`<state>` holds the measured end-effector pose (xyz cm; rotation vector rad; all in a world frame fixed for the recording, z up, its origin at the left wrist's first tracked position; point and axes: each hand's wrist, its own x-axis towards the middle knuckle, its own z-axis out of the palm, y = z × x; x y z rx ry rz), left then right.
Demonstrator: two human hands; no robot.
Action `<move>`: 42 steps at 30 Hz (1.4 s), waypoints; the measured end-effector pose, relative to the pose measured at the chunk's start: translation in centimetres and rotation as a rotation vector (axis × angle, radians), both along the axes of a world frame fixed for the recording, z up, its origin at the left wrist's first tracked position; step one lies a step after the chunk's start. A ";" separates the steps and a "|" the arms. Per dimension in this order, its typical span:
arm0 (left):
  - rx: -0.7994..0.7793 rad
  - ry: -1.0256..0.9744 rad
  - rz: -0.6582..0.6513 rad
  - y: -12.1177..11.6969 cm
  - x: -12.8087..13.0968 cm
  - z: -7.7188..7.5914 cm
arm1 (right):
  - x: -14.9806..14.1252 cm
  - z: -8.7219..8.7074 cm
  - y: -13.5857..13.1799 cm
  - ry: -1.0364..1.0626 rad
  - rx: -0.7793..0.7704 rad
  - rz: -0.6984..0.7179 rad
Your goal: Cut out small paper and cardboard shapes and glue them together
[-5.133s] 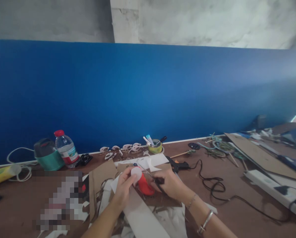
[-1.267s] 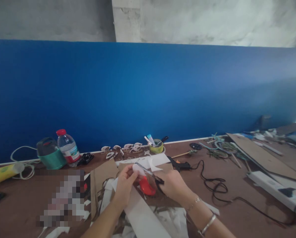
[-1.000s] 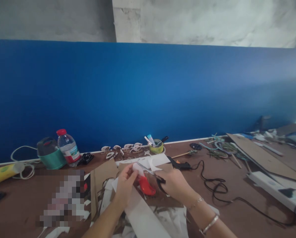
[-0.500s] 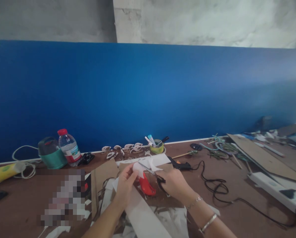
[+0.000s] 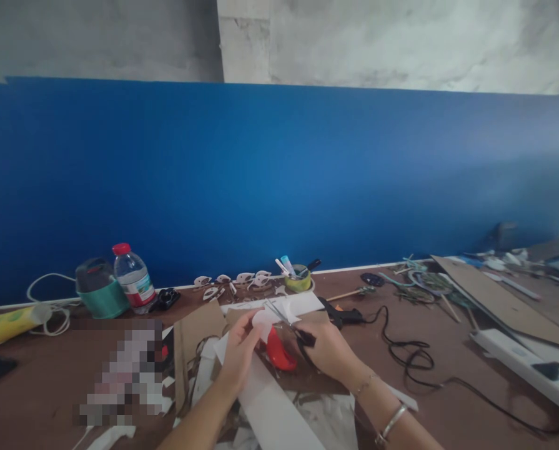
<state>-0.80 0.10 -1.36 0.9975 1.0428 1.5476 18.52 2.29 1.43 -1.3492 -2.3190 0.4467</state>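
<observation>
My left hand (image 5: 240,342) pinches a small piece of white paper (image 5: 263,320) between thumb and fingers. My right hand (image 5: 326,350) is closed around the dark handles of a pair of scissors (image 5: 303,340), whose blades point left and away, at the paper's right edge. Just below the paper lies a glossy red curved piece (image 5: 279,351); whether it touches the paper I cannot tell. A long white strip (image 5: 274,406) stretches between my forearms. Behind the blades rests another white sheet (image 5: 305,304).
A yellow-green cup of pens (image 5: 298,282) stands at the back beside several white cut-outs (image 5: 245,279). A bottle (image 5: 136,281) and a teal container (image 5: 102,300) are at left. At right lie a black glue gun (image 5: 347,315), its cord, and a white power strip (image 5: 523,362).
The scissor blades look more parted, and the paper in my left hand has turned slightly. The whole view has shifted a little; both hands stay in nearly the same place.
</observation>
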 end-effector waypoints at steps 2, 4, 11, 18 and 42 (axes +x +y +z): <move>0.008 0.012 -0.003 -0.1 0.0 0.1 | -0.1 0.1 -0.2 0.023 -0.018 0.031; 0.014 0.019 -0.012 0.0 -0.1 -0.1 | -0.1 0.2 -0.4 0.048 -0.015 0.055; -0.002 -0.022 -0.074 0.2 -0.1 -0.4 | -0.1 0.0 -0.2 0.138 -0.038 0.039; -0.004 -0.081 -0.007 0.1 0.1 -0.2 | -0.1 -0.9 0.5 0.157 -0.022 -0.159; -0.144 -0.028 0.036 0.2 0.0 -1.0 | 0.0 -1.2 0.2 0.030 0.045 -0.314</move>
